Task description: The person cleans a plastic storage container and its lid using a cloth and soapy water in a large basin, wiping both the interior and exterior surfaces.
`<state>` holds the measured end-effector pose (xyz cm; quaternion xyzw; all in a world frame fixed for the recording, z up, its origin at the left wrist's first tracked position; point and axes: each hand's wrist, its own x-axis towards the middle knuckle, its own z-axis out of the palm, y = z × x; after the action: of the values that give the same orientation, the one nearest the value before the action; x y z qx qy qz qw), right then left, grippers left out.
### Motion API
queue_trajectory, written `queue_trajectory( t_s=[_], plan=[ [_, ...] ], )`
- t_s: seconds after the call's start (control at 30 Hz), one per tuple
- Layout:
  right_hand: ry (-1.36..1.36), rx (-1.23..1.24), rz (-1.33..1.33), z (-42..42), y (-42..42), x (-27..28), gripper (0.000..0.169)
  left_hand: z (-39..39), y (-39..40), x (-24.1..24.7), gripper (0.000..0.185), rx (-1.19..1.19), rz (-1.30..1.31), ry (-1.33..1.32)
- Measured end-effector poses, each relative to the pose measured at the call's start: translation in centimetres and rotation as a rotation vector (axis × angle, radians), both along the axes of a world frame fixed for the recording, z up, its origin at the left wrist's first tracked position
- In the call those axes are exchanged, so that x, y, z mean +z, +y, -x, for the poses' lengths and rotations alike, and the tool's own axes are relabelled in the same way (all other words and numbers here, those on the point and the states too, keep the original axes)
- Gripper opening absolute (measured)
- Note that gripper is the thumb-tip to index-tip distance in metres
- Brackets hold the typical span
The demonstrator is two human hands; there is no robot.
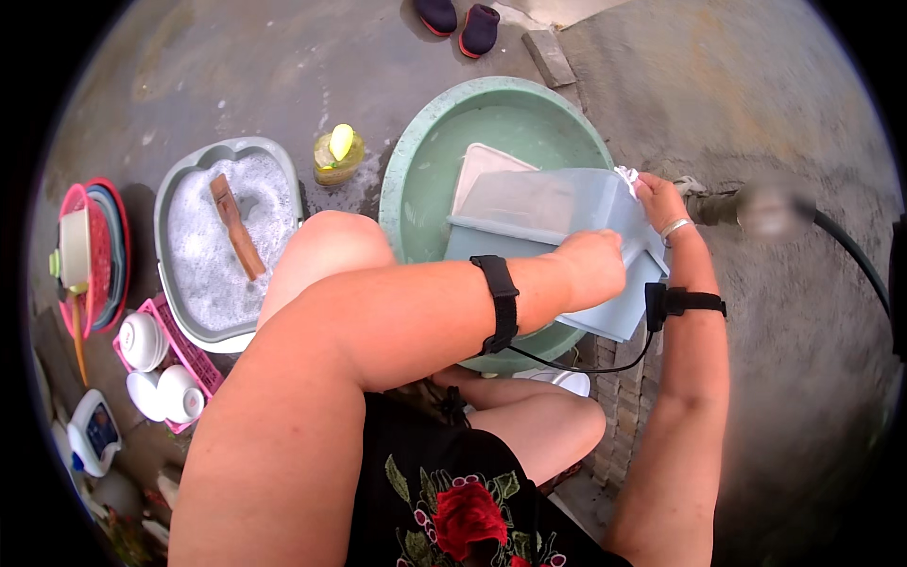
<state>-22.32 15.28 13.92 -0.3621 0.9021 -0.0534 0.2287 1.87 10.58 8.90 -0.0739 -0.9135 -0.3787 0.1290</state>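
Over the round green basin in front of me, a translucent blue-grey plastic container lies tilted across the water and the near right rim. My left hand is curled against the container, and its fingertips are hidden. At the container's far right edge, my right hand pinches a crumpled white cloth against the plastic. A pale flat plastic piece lies in the basin, partly beneath the container.
Left of my knee stands a grey tub of suds with a wooden piece. A yellow pump bottle stands between tub and basin. White bowls sit in a pink basket. A black hose runs at right.
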Motion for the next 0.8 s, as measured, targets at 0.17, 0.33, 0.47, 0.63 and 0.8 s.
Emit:
queue_trajectory(
  t_s=[0.17, 0.33, 0.47, 0.63, 0.8],
  plan=[
    [-0.045, -0.072, 0.229, 0.8, 3.9, -1.2, 0.031, -0.5, -0.3, 0.6, 0.033, -0.014, 0.052, -0.028],
    [0.253, -0.15, 0.158, 1.1, 5.8, -1.8, 0.034, -0.4, 0.2, 0.7, 0.035, -0.009, 0.127, -0.02],
    [-0.076, 0.062, 0.395, -3.6, 3.0, -3.0, 0.032, -0.8, -0.1, 0.6, 0.035, -0.026, 0.2, -0.046],
    [0.239, -0.014, 0.343, -1.3, 6.9, -2.5, 0.032, -0.1, -0.2, -0.4, 0.036, 0.003, 0.287, 0.014],
    [0.363, -0.373, 0.33, 1.7, 13.4, -0.6, 0.029, 0.1, -0.3, -0.7, 0.035, 0.087, 0.359, 0.043]
  ],
)
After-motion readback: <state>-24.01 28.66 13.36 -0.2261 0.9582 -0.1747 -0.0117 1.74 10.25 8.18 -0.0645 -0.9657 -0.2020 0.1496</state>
